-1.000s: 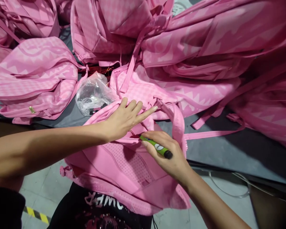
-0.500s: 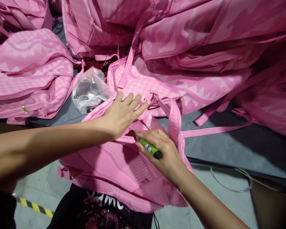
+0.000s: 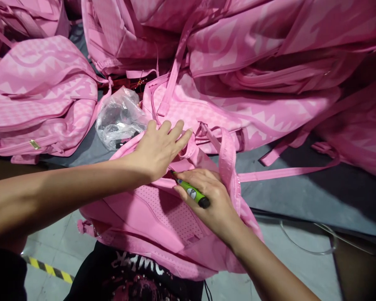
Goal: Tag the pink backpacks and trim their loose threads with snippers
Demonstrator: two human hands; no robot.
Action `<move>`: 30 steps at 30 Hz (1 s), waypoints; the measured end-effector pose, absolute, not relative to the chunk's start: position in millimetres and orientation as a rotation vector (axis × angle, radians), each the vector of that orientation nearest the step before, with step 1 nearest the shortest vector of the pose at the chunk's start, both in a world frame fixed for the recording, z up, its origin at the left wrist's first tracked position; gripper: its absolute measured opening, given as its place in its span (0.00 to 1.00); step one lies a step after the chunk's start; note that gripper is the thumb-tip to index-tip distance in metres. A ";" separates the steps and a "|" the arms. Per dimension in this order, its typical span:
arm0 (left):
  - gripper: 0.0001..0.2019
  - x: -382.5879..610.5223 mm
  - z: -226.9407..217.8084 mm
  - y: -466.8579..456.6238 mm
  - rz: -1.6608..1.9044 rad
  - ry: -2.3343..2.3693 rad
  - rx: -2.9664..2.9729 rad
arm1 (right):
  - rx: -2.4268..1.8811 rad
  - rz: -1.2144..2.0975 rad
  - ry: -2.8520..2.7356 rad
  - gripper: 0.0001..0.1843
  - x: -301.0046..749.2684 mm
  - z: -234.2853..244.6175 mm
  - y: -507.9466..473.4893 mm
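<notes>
A pink backpack [image 3: 122,217] lies in front of me at the table's edge, with its perforated back panel facing up and part of it over my lap. My left hand [image 3: 163,146] rests flat on its upper part, fingers spread. In my right hand [image 3: 207,192] is a green pen-like tool [image 3: 191,192] with a black end, gripped between thumb and fingers. Its dark, narrow tip points at a fold of the backpack just below my left palm. Whether the tip touches the fabric I cannot tell. A pink strap loop [image 3: 228,154] stands up beside my right hand.
A crumpled clear plastic bag [image 3: 120,115] with dark items sits left of my left hand. Several other pink patterned backpacks, such as one at the left [image 3: 40,96], crowd the grey table [image 3: 288,188]. Yellow-black tape [image 3: 50,269] marks the floor.
The view has shifted slightly. My left hand has slid a little left on the backpack, and my right hand with the green tool has moved slightly left too.
</notes>
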State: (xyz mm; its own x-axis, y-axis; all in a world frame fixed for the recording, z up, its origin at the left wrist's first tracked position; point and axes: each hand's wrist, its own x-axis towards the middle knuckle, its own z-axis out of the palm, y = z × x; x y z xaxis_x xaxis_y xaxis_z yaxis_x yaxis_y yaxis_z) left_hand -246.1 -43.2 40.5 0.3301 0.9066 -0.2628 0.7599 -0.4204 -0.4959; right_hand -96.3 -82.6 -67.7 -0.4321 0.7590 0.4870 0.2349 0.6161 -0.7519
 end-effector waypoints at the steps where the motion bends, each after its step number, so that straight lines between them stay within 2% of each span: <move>1: 0.36 -246.5 40.4 -43.2 0.728 -1.485 -2.315 | -0.806 0.768 -1.948 0.10 -97.6 -67.0 -83.8; 9: 0.32 -247.0 40.4 -42.4 0.719 -1.451 -2.329 | -0.968 0.784 -1.693 0.06 -113.3 -63.3 -97.2; 17: 0.36 -250.0 40.6 -41.2 0.708 -1.447 -2.383 | -1.072 0.810 -1.527 0.06 -125.5 -65.3 -106.4; 30: 0.33 -251.5 41.1 -43.2 0.653 -1.397 -2.381 | -1.073 0.741 -1.552 0.05 -129.8 -61.1 -107.0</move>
